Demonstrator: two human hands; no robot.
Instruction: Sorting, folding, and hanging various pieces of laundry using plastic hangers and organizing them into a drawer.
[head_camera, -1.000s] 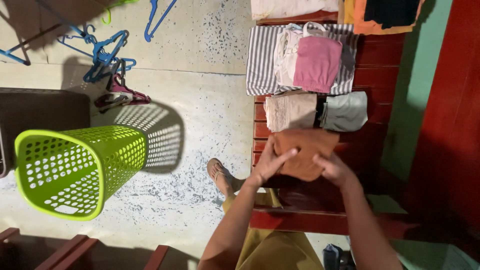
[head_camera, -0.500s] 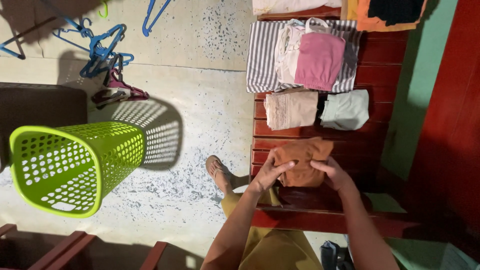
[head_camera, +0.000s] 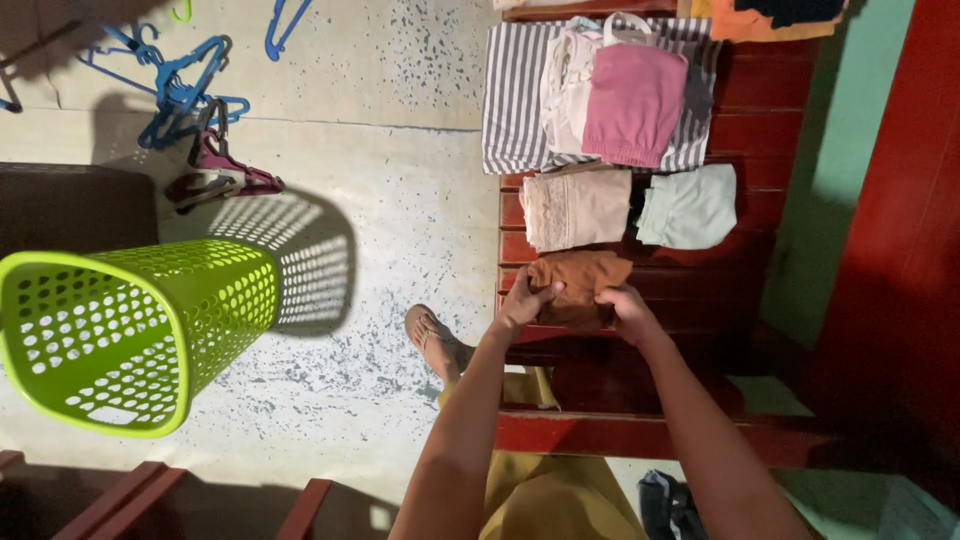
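Two bare hands meet on a small folded rust-brown cloth lying on a dark red slatted wooden worktop. Left hand grips the cloth's left edge, fingers curled over it; right hand closes on its right edge. The cloth sits at the near part of the worktop, just below two other folded pieces: a cream lace-trimmed cloth and, beside it to the right, a pale green cloth. Farther away lies a grey-and-white striped cloth with a folded white garment and a folded pink garment on top of it. Left of the worktop is a speckled concrete floor, where a lime-green perforated plastic basket lies tipped on its side. Beyond the basket, blue plastic hangers and a maroon hanger are scattered on the floor. A sandalled foot rests beside the worktop's edge.
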